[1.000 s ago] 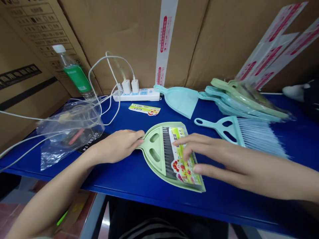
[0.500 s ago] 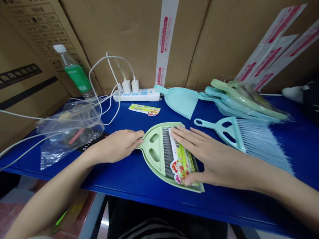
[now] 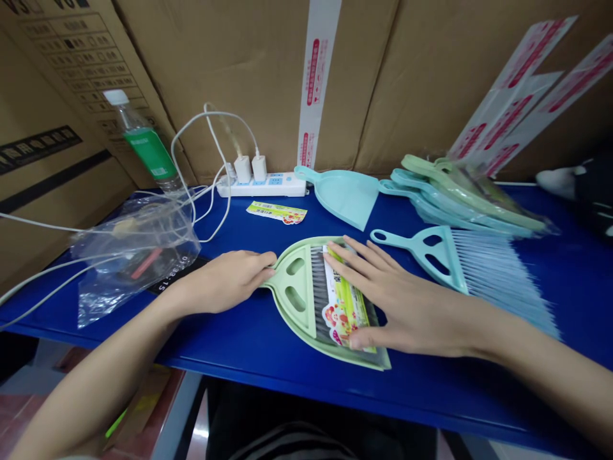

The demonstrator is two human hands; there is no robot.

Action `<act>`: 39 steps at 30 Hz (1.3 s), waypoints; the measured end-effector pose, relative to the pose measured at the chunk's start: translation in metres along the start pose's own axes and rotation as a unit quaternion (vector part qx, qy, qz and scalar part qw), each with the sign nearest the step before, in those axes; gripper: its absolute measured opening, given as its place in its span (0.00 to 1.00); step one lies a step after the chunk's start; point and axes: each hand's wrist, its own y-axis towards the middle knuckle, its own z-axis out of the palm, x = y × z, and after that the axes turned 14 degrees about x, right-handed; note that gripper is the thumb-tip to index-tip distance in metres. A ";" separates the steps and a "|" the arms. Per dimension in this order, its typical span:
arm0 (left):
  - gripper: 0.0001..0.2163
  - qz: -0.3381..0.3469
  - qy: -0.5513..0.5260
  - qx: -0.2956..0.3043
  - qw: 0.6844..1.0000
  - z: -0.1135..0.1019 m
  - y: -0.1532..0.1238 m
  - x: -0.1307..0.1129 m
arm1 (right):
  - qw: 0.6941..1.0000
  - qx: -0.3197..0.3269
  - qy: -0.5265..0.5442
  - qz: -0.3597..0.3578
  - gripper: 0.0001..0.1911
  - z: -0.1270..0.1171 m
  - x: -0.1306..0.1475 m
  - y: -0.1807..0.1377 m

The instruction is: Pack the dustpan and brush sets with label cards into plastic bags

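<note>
A green dustpan [image 3: 301, 312] with a green brush nested in it lies on the blue table [image 3: 249, 338]. A colourful paper label [image 3: 343, 303] lies across the brush's bristles. My left hand [image 3: 225, 278] is closed on the handle end of the green dustpan. My right hand [image 3: 397, 297] lies flat with fingers spread on the label, pressing it onto the brush.
A light blue brush [image 3: 460, 262] lies to the right, a light blue dustpan [image 3: 345, 195] behind it, and a stack of bagged sets [image 3: 469, 198] at the back right. A spare label [image 3: 276, 212], power strip [image 3: 262, 185], cables, water bottle [image 3: 146, 147] and plastic bag [image 3: 129, 252] sit left. Cardboard boxes stand behind.
My right hand came down from hovering over the label and slid left, lying flat on it. The left hand stayed on the handle.
</note>
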 end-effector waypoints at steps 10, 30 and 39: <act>0.13 0.011 0.001 -0.007 1.000 0.001 0.000 0.001 | 1.000 -0.018 -0.008 -0.011 0.57 0.004 0.001 0.003; 0.12 0.012 0.005 -0.014 1.000 0.001 0.000 0.000 | 0.999 0.035 0.032 0.004 0.55 0.002 0.007 0.003; 0.14 0.019 0.005 -0.020 1.000 0.001 0.000 0.002 | 0.990 -0.125 -0.068 0.021 0.40 -0.011 -0.010 -0.010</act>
